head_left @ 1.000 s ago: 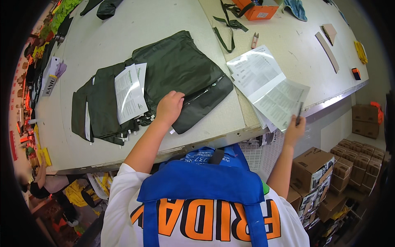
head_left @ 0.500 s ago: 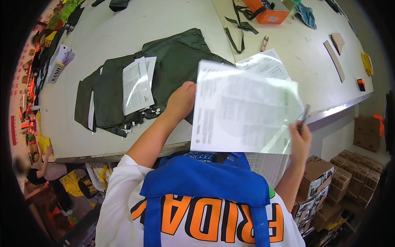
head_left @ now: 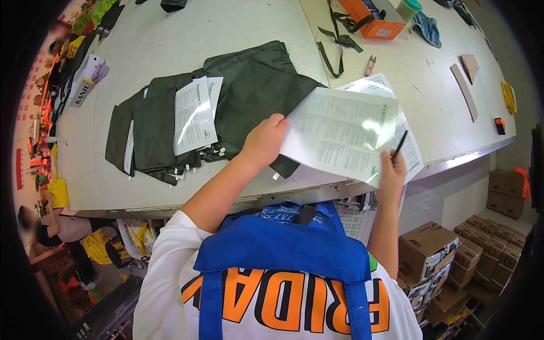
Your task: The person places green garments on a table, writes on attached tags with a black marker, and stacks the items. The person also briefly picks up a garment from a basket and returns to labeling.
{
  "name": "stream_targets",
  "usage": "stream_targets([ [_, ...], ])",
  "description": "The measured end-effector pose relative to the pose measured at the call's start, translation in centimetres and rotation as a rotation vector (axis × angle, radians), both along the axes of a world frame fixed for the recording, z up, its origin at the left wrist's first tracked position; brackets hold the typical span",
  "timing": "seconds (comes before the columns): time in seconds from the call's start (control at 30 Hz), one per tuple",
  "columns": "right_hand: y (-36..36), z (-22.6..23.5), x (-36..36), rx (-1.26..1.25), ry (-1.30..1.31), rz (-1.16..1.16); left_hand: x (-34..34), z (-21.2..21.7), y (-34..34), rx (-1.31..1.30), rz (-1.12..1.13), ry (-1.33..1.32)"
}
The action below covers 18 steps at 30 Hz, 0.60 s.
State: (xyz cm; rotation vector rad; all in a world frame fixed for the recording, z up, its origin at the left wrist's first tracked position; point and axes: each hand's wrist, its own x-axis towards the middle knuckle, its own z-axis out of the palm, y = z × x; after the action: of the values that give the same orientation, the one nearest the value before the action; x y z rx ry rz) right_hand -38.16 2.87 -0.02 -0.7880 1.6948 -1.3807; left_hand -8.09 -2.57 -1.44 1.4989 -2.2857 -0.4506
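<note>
My left hand grips the left edge of a printed paper sheet, thumb on top. At the sheet's lower right corner is my right hand, closed around a dark pen with its fingers at the paper's edge. Another printed sheet lies on the table, partly covered by the held one. To the left, dark green fabric pieces are laid out in overlapping stacks with small white tags along the near edge. Printed papers rest on top of that fabric.
Beyond the sheets are thread snips, black straps and an orange box. Cardboard strips lie at the right. Cartons stand below the table's right edge. Far left, another person is beside yellow fabric.
The held sheet has tipped down and away from me, over the sheet on the table. My right hand moved left and farther out with the pen; my left hand shifted slightly right.
</note>
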Motion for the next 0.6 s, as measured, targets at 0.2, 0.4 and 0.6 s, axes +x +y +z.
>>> stream_targets([
  [0.2, 0.5, -0.5, -0.1, -0.041, -0.06, 0.038, 0.1, -0.2, 0.2, 0.033, -0.035, -0.012],
  [0.4, 1.9, -3.1, 2.3, -0.03, -0.213, 0.044, -1.0, -0.9, -0.2, 0.062, -0.05, 0.036],
  [0.6, 0.9, -4.5, 8.2, 0.21, -0.263, 0.259, -3.1, -0.5, 0.9, 0.103, -0.141, 0.14],
])
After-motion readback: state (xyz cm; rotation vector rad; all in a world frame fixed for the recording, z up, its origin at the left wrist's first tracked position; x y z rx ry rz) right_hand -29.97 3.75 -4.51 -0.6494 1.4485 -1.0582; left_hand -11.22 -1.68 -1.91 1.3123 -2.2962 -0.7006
